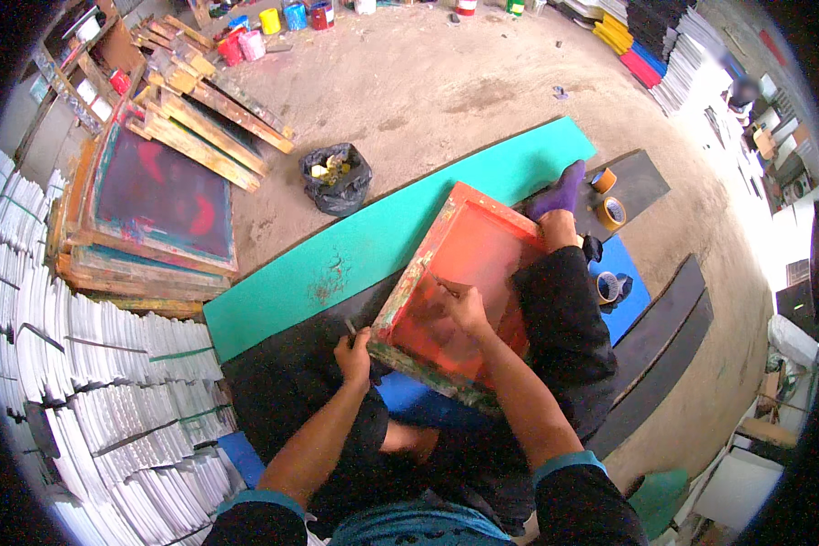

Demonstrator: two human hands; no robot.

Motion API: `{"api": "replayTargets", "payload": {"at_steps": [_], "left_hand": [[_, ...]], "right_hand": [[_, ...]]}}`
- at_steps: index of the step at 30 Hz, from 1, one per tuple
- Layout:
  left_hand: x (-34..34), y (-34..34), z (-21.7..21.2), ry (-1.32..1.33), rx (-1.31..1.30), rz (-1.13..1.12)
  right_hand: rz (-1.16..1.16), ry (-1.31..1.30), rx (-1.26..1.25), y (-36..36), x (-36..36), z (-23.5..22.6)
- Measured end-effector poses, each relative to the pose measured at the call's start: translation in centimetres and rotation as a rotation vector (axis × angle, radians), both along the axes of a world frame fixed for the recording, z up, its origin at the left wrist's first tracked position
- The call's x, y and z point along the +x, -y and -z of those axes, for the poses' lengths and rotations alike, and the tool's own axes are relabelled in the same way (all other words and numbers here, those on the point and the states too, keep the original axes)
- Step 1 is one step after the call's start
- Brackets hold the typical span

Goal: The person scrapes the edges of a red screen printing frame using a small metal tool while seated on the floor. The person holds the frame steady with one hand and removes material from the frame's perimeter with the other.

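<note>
Floor point(446, 82) of bare concrete took up most of what I saw, dusty and stained. Stacks of white sheets point(91, 364) banked the person's left side. A long teal board point(382, 237) lay slantwise across the middle, with a dark mat point(282, 355) just below it. A pile of wooden screen frames point(155, 209) sat beyond the sheets, its top one showing a dark mesh with red marks; loose timber frames point(205, 109) leaned behind it. The orange-meshed screen frame point(460, 291) rested tilted on the seated person's lap, its far corner near a purple-socked foot point(560, 191). A black bag point(335, 177) holding yellowish scraps stood on the floor above the teal board. Paint tubs point(282, 23) in several colours lined the far edge. Three tape rolls point(611, 214) lay on dark and blue boards to the right. The left hand point(353, 355) gripped the frame's near-left corner, fingers curled shut on the wood, and a small dark object protruded above it; I could not tell what it was. The right hand point(464, 305) lay on the orange mesh, fingers drawn together and pressed to it.
</note>
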State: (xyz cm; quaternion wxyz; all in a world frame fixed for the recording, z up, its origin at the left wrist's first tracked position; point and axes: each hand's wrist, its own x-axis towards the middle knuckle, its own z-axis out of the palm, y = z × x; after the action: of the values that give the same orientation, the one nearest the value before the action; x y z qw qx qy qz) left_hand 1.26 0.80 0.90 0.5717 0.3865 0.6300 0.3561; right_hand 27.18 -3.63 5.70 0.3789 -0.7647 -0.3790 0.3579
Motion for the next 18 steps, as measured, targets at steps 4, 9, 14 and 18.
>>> {"api": "replayTargets", "payload": {"at_steps": [4, 9, 14, 18], "left_hand": [[0.0, 0.0, 1.0, 0.057, -0.003, -0.012], [-0.3, -0.2, 1.1, 0.066, 0.011, -0.013], [0.9, 0.1, -2.5, 0.042, 0.028, -0.016], [0.8, 0.4, -5.1, -0.026, -0.054, -0.079]], "right_hand": [[-0.011, 0.506, 0.033, 0.3, -0.4, 3.1], [0.313, -0.877, -0.097, -1.0, 0.5, -0.5], [0.122, -0.207, 0.096, -0.7, 1.6, 2.4], [0.030, 0.491, -0.125, -1.2, 0.3, -0.8]]}}
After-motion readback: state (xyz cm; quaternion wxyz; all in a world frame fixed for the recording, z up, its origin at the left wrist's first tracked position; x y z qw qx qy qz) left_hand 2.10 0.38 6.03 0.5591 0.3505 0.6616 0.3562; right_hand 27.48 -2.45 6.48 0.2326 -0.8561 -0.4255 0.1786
